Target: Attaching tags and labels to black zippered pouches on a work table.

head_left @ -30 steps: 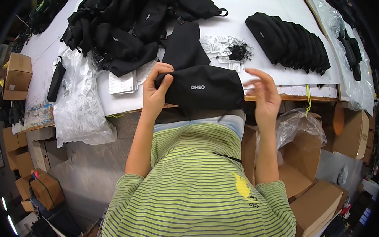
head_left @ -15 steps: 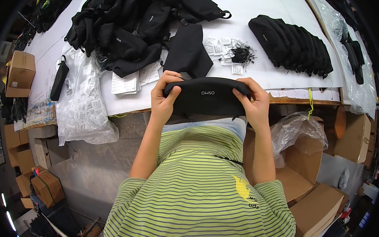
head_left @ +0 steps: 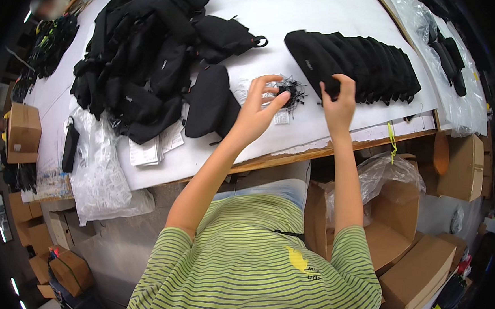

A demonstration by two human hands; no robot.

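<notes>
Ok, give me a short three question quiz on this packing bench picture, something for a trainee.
1. True or false: the right hand rests on the near end of the row of black pouches.
2. What is the left hand doing? A) clamping a cardboard box B) hovering open-fingered near the tangle of black ties C) holding a pouch
3. Fill in: the loose heap of black bags lies on the person's ____ side of the white table.

Key: 1 true; 2 B; 3 left.
</notes>
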